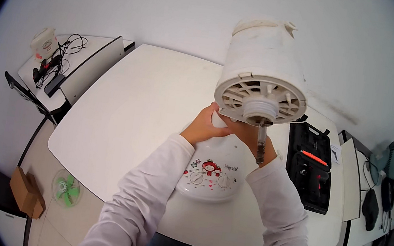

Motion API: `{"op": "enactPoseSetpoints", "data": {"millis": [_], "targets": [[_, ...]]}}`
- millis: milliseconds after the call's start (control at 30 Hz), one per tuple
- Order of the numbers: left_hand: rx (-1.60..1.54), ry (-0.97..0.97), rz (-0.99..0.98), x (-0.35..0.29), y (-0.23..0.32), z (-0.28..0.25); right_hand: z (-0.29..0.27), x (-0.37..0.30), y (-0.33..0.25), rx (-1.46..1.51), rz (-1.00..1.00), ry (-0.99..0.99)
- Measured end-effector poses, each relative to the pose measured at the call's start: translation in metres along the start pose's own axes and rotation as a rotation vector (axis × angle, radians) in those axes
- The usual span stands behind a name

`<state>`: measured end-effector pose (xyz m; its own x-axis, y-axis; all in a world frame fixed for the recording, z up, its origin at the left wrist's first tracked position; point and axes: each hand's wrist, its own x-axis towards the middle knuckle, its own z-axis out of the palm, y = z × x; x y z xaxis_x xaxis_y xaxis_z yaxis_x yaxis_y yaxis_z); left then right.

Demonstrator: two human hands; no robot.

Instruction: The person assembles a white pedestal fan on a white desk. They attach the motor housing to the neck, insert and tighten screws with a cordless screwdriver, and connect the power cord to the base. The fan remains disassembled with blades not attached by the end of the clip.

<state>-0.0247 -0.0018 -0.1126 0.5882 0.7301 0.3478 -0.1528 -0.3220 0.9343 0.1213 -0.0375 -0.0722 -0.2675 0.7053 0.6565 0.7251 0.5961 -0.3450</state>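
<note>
A white electric fan stands on the table in front of me, without blades or grille. Its motor housing rises toward me, the slotted front face and bare metal shaft pointing my way. Below, the white fan base rests on the tabletop, with two dials and cartoon prints. My left hand is wrapped round the fan's neck from the left. My right hand closes round the same neck from the right, partly covered by the motor housing and shaft. Its fingertips are hidden.
Right of the fan, a black tool case lies open with a power drill inside. A side table at left carries cables and a white appliance part. On the floor are a green fan blade and a cardboard box.
</note>
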Motion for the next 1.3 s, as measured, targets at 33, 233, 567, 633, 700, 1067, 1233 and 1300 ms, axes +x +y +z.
{"op": "enactPoseSetpoints", "data": {"millis": [33, 233, 567, 633, 700, 1067, 1233, 1300], "targets": [[-0.043, -0.017, -0.009, 0.003, 0.009, 0.005, 0.016, -0.006, 0.028, -0.325, -0.193, 0.135], [-0.021, 0.031, 0.120, 0.003, -0.006, -0.002, 0.027, -0.004, 0.007, -0.316, -0.090, 0.295], [-0.041, 0.026, 0.140, 0.006, 0.004, -0.004, 0.030, 0.002, 0.007, -0.662, -0.109, 0.396], [-0.056, 0.014, 0.133, 0.002, 0.000, -0.001, 0.035, 0.001, 0.015, -0.563, -0.135, 0.460], [-0.072, -0.001, 0.133, 0.005, 0.004, -0.004, 0.037, 0.005, 0.008, -0.243, -0.046, 0.420], [-0.008, -0.045, 0.101, 0.011, -0.015, -0.001, 0.029, -0.034, 0.034, 0.223, 0.088, 0.125], [-0.007, 0.045, 0.202, 0.004, -0.014, -0.006, 0.025, -0.038, 0.021, 0.371, 0.073, 0.154], [-0.074, 0.009, 0.181, 0.005, 0.004, 0.004, 0.009, -0.043, 0.023, 0.424, 0.084, 0.180]]}}
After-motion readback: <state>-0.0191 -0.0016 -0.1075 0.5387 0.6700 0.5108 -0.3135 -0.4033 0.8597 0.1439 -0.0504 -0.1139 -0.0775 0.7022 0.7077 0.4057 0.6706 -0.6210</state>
